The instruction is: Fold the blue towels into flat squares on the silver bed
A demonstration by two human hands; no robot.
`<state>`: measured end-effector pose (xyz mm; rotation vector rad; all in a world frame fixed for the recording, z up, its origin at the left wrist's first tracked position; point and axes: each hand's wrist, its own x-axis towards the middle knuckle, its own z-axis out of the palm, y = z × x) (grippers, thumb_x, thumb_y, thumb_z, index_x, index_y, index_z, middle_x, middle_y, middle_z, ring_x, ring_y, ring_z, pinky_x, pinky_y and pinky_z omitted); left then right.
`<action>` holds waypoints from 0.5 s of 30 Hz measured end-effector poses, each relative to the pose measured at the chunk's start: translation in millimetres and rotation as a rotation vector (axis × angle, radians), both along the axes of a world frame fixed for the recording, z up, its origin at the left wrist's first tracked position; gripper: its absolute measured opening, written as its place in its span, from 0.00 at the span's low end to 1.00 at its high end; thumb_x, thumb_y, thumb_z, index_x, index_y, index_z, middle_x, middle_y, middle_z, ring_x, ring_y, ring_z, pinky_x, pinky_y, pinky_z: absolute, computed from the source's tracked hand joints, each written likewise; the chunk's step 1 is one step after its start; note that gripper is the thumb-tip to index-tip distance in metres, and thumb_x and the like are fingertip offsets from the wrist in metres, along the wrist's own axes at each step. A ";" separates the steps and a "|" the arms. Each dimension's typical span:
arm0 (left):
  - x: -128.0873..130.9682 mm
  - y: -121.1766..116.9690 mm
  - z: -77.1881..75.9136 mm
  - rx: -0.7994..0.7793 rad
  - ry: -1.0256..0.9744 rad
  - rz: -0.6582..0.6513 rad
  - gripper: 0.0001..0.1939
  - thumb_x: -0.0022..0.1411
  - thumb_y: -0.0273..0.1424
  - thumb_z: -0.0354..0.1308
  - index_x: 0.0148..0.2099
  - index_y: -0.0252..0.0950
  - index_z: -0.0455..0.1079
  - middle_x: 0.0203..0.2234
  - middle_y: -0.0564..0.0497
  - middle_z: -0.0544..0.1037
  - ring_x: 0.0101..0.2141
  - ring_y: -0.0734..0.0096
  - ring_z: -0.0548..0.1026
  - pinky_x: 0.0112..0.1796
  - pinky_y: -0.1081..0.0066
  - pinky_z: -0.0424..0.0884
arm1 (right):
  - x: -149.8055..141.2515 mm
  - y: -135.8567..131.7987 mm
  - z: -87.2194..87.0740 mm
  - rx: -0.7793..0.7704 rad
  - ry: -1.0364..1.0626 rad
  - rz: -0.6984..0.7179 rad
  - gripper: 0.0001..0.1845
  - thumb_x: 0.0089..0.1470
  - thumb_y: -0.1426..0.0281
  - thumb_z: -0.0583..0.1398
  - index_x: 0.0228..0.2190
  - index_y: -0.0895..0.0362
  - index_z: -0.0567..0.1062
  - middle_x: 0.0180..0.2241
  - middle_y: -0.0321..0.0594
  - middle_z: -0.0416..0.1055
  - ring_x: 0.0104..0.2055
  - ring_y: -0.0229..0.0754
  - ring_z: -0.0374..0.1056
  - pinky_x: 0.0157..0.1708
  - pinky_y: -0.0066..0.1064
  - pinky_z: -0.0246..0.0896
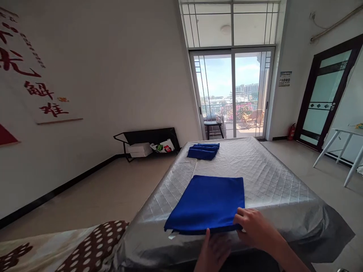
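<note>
A folded blue cloth (211,202) lies flat near the front edge of a covered table-like surface, with a small white tag (171,236) sticking out at its front left corner. My right hand (252,227) has its fingers curled over the cloth's front right corner, gripping it. Just below the front edge is my left hand (213,252), its thumb tip touching that edge and its other fingers stretched out apart from the thumb, in shadow. Farther back sits a stack of folded blue cloths (203,151), away from both hands.
A silver quilted cover (272,177) drapes over the surface. A brown and cream patterned blanket (85,249) lies at the lower left. Along the wall, a black rack (150,136) holds white boxes (139,150) and a bag. A white-legged table (347,133) stands right, near a fire extinguisher (291,132).
</note>
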<state>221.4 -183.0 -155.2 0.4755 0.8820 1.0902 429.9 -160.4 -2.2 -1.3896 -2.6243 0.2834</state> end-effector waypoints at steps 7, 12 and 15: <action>-3.5 25.4 13.3 0.079 -0.210 0.178 0.26 0.60 0.51 0.55 0.59 0.53 0.72 0.50 0.52 0.81 0.62 0.51 0.68 0.60 0.47 0.63 | -4.7 -20.7 -6.4 0.226 0.026 0.169 0.07 0.53 0.72 0.65 0.36 0.53 0.73 0.36 0.35 0.75 0.37 0.41 0.71 0.38 0.31 0.61; -34.7 21.1 24.7 0.080 -0.214 0.303 0.27 0.56 0.51 0.61 0.54 0.44 0.77 0.46 0.46 0.83 0.60 0.45 0.70 0.58 0.47 0.65 | -17.2 -25.6 -18.8 0.435 0.171 0.262 0.05 0.52 0.72 0.63 0.31 0.53 0.71 0.30 0.33 0.73 0.31 0.38 0.68 0.34 0.31 0.59; -41.9 23.5 23.3 0.110 -0.237 0.341 0.34 0.51 0.64 0.57 0.48 0.47 0.80 0.43 0.46 0.84 0.59 0.43 0.70 0.56 0.46 0.67 | -29.5 -23.6 -24.8 0.602 0.364 0.274 0.05 0.49 0.72 0.62 0.30 0.53 0.70 0.27 0.33 0.71 0.29 0.39 0.66 0.31 0.31 0.58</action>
